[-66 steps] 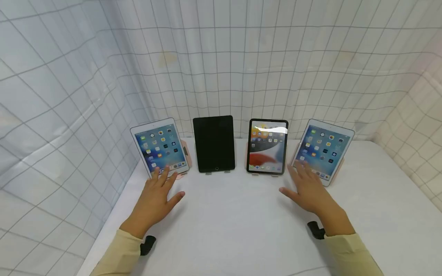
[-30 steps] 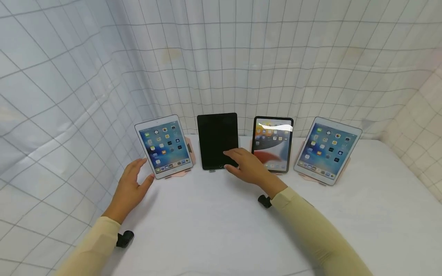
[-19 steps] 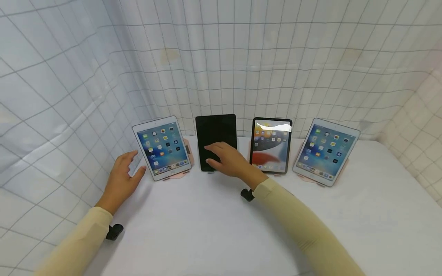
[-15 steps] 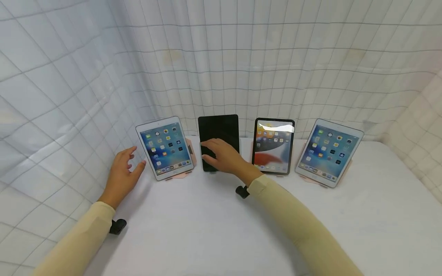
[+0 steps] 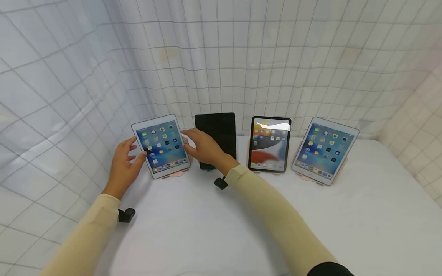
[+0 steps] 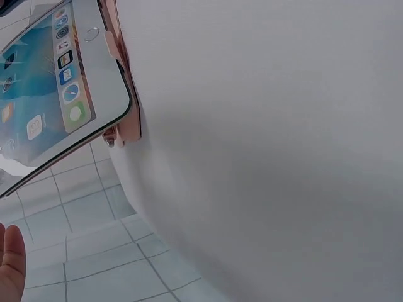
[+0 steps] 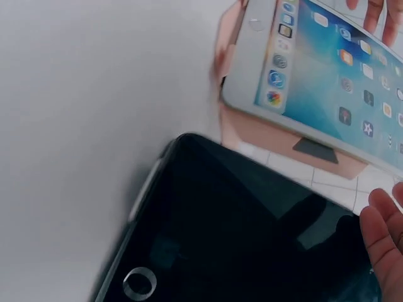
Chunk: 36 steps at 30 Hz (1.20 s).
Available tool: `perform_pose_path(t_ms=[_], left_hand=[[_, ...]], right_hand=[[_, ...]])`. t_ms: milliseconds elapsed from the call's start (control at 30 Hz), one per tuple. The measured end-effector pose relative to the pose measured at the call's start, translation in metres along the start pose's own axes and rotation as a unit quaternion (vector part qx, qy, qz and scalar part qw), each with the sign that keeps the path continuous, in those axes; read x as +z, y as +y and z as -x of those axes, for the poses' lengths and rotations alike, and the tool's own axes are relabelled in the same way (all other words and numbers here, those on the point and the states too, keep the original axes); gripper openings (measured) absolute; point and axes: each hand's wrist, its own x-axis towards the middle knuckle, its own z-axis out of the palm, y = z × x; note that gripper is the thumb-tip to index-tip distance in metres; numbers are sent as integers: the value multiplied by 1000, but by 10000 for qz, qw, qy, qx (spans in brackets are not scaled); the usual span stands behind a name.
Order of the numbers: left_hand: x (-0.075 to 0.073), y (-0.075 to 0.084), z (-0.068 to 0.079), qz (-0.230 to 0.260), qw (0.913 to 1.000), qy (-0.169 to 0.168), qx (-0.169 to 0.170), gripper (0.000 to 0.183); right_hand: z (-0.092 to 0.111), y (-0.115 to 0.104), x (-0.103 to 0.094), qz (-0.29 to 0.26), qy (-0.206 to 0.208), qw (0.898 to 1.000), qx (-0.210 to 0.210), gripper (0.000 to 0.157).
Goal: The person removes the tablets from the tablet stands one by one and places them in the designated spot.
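Observation:
A white tablet with a lit home screen leans on a pink stand at the left. My left hand is at its left edge, fingers loosely bent; the left wrist view shows a gap between fingertips and tablet. My right hand reaches across to the tablet's right side, in front of a black tablet with a dark screen. In the right wrist view my right fingers stand beside the white tablet, apart from it. Neither hand holds anything.
To the right stand a black-framed tablet with a lit screen and another white tablet, tilted on its stand. All rest on a white table. Grid-patterned curtains enclose the back and sides.
My right hand has moved left from the right-hand white tablet, past the black tablet, to the left white one. My left hand went outward, then came back to its left edge.

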Motion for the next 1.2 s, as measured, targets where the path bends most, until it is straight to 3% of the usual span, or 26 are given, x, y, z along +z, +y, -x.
perform_pose_path(t_ms=[367, 767, 1200], left_hand=[[4, 6, -5, 428, 9983, -72, -383, 64], [12, 2, -6, 530, 9974, 65, -479, 61], [15, 0, -6, 423, 9973, 316, -503, 56]], right_hand=[[-16, -14, 12, -234, 16, 9986, 465, 58], [-28, -16, 25, -798, 68, 9944, 686, 60], [-31, -16, 27, -654, -120, 9962, 568, 64]])
